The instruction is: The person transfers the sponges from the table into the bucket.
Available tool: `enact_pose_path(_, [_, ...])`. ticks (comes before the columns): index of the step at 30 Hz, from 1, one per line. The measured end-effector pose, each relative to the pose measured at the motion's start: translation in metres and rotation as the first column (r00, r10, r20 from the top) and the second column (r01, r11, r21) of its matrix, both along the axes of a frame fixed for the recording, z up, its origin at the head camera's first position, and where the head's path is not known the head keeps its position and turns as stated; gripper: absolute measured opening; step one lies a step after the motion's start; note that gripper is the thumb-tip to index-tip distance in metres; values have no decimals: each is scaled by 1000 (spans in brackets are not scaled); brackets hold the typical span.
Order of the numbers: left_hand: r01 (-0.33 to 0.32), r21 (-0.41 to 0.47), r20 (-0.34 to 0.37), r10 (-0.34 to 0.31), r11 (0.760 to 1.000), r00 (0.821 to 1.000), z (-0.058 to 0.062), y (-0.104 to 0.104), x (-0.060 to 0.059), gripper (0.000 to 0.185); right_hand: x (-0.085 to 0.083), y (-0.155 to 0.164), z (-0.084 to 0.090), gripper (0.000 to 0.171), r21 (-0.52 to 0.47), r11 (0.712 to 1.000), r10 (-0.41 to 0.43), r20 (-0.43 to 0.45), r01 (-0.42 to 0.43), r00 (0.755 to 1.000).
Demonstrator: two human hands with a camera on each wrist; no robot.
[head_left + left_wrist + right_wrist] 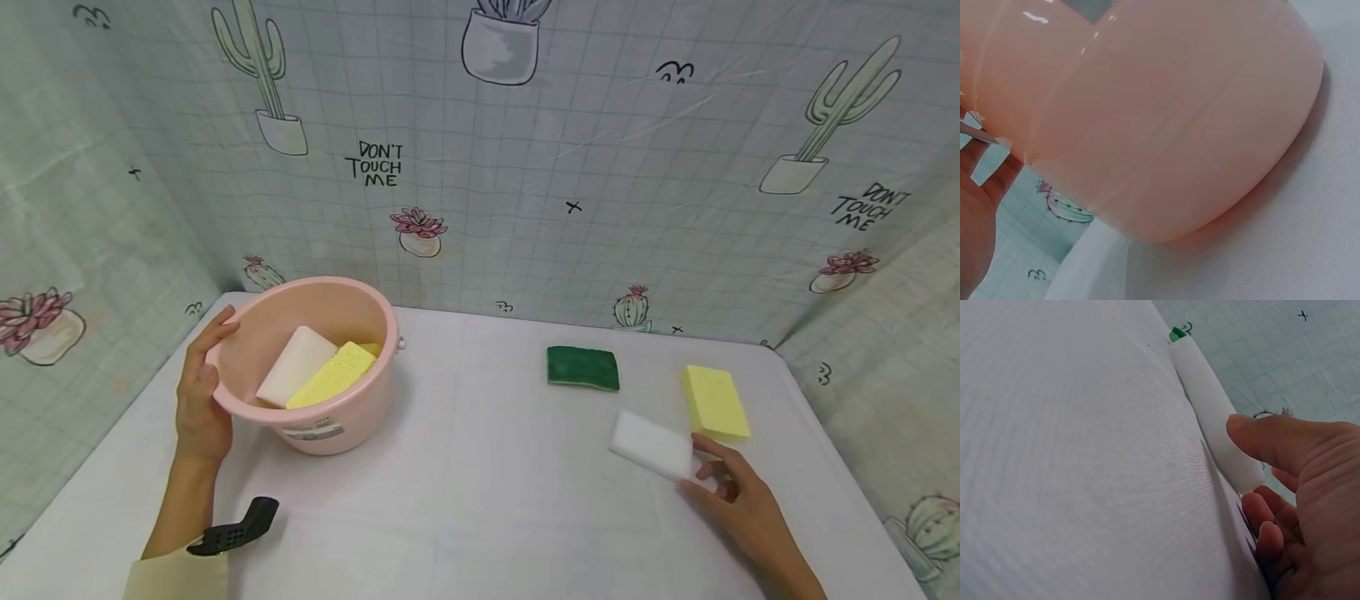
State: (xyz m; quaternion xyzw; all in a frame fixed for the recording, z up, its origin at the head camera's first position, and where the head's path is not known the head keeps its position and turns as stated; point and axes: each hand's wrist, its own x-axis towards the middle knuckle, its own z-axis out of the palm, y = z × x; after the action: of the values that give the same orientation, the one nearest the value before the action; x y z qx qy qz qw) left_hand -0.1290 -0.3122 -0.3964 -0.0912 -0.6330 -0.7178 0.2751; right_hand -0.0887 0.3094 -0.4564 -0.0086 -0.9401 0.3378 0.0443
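At the left of the head view, my left hand (201,408) grips the rim of a pink bucket (367,412). Its thumb is at the outer side, and its fingertips reach over the edge. Inside the bucket lie a white sponge (296,367) and yellow sponges (330,379), partly overlapping. On the right, my right hand (738,496) pinches the near right end of another white sponge (648,443) between thumb and fingers. In the right wrist view this white sponge (1207,400) appears edge-on, low over the white cloth.
A dark green scouring pad (582,368) lies behind the held sponge. Just beyond my right hand is a yellow sponge (715,402). The white-covered table (480,500) is bounded by a cactus-print curtain (510,192). A black strap (236,529) sits at my left wrist.
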Motion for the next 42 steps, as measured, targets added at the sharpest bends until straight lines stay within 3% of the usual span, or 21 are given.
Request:
enact_pose_path(6, [16,-1,-15,-16,1000,1000,0,-1,-1,49,0,0,1,61,1,1000,23,-25,-23,999])
enact_pose_path(13, [17,-5,-15,-17,1000,1000,-1,-1,-2,49,0,-3,6,65,5,1000,13,57,-13,998])
enact_pose_path(20, [19,-10,-24,-19,1000,1000,-1,-1,-2,49,1,-5,8,62,-15,1000,8,60,-7,998])
enact_pose_path(26, [13,-8,-19,-13,1000,1000,-2,-1,-1,50,2,-5,10,59,-99,995,27,29,-24,999])
enact_pose_path(33, [9,-22,-17,-9,1000,1000,-3,0,-1,50,1,-4,9,64,-229,973,0,84,19,996])
enact_pose_path(42, [-9,-15,16,9,1000,1000,0,2,1,51,-2,-7,13,63,-245,969,12,90,10,996])
